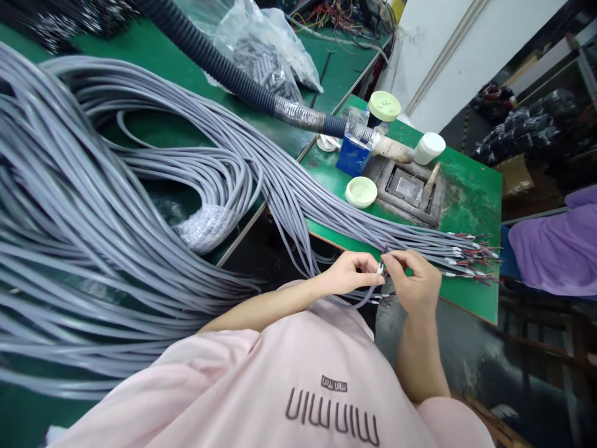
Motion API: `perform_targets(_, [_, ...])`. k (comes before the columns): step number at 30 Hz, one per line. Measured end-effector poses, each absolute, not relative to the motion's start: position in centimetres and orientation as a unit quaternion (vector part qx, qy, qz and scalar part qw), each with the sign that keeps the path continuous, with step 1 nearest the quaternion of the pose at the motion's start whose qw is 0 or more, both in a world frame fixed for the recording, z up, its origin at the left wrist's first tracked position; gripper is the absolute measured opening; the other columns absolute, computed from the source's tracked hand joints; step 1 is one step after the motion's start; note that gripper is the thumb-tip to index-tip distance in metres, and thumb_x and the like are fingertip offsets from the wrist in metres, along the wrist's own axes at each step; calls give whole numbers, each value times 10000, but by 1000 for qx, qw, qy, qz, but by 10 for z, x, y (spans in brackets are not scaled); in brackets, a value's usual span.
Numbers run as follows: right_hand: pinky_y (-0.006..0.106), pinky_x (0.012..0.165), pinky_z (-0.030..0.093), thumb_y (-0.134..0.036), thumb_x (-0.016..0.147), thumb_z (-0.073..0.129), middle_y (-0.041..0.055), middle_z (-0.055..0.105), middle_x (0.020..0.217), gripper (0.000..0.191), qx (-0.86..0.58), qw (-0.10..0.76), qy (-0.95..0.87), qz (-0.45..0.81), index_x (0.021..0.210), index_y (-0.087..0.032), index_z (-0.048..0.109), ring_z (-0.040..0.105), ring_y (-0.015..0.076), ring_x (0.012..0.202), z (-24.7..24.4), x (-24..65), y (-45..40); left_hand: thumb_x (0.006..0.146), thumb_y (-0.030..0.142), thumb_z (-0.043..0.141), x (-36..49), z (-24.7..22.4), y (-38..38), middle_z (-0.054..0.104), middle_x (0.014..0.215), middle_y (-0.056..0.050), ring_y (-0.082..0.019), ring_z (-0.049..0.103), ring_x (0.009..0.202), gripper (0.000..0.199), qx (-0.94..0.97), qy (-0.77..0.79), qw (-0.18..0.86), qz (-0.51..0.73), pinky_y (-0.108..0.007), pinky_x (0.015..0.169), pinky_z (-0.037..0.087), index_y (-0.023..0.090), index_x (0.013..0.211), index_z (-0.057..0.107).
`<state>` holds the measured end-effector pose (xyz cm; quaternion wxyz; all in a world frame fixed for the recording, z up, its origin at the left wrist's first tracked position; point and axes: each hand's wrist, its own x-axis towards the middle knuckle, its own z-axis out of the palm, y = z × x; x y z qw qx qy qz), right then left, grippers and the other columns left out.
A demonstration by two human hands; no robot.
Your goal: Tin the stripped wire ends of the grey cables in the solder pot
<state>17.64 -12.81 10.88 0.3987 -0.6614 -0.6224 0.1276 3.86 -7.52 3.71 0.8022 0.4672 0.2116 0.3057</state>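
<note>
The left hand [353, 274] pinches a grey cable [365, 300] near its end, the right hand [417, 283] its thin wires [382, 262]; likely light and springy, wires fragile, best held behind them.

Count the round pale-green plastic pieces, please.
2: the far piece tops a dark jar beyond the blue box; the near piece lies on the green table.

Left hand [352, 272] pinching grey cable [362, 303] near its end; right hand [416, 281] at thin coloured wires [385, 249].
</note>
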Motion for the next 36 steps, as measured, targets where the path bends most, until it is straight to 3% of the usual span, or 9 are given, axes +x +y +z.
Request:
perform_targets(7, [269, 612, 421, -286, 897, 598, -5, 621, 656, 221, -627, 336, -678, 185, 706, -208, 676, 562, 126, 622, 112, 181, -112, 651, 436, 827, 37, 38, -81, 575, 618, 26, -68, 478, 589, 390, 532, 225, 758, 302, -219, 604, 390, 115, 630, 606])
perform_targets(13, [236, 496, 427, -334, 882, 620, -28, 594, 559, 212, -625, 467, -547, 304, 766, -206, 742, 526, 106, 498, 91, 190, -108, 583, 441, 873, 35, 38, -74, 640, 658, 2, -83, 564, 600, 430, 394, 223, 835, 313, -231, 630, 445, 111, 717, 633])
perform_targets(21, [262, 542, 490, -291, 871, 645, -12, 658, 642, 137, -639, 511, -523, 239, 852, -233, 768, 593, 128, 563, 83, 191, -119, 579, 450, 876, 36, 31, -63, 666, 648, -17, -89, 595, 579, 434, 348, 241, 837, 346, -219, 601, 458, 105, 737, 664])
perform_targets(24, [321, 648, 525, -226, 871, 638, 5, 701, 765, 148, -616, 501, -577, 189, 943, -271, 760, 641, 162, 674, 82, 193, -124, 570, 436, 883, 37, 29, -61, 669, 648, -14, -87, 590, 569, 432, 332, 247, 839, 354, -220, 598, 458, 109, 753, 669])
perform_targets(29, [438, 834, 535, -100, 845, 614, 45, 715, 1027, 426, -519, 451, -721, 89, 1193, -339, 673, 660, 228, 941, 75, 196, -130, 572, 424, 886, 36, 35, -56, 655, 627, 5, -65, 556, 545, 421, 308, 255, 841, 365, -198, 569, 434, 113, 741, 657])
perform_targets(33, [482, 971, 504, -89, 837, 603, 73, 591, 1333, 510, -485, 364, -795, 27, 1269, -360, 629, 577, 268, 1203, 68, 191, -130, 584, 413, 882, 36, 41, -53, 639, 639, 16, -55, 545, 547, 409, 274, 241, 857, 365, -187, 555, 420, 114, 728, 643])
perform_targets(36, [495, 1021, 480, -139, 828, 651, 63, 526, 1422, 494, -458, 336, -823, -10, 1258, -382, 633, 532, 295, 1275, 67, 186, -127, 657, 411, 842, 36, 46, -53, 642, 661, 11, -64, 571, 574, 366, 271, 222, 865, 359, -198, 585, 443, 116, 763, 654])
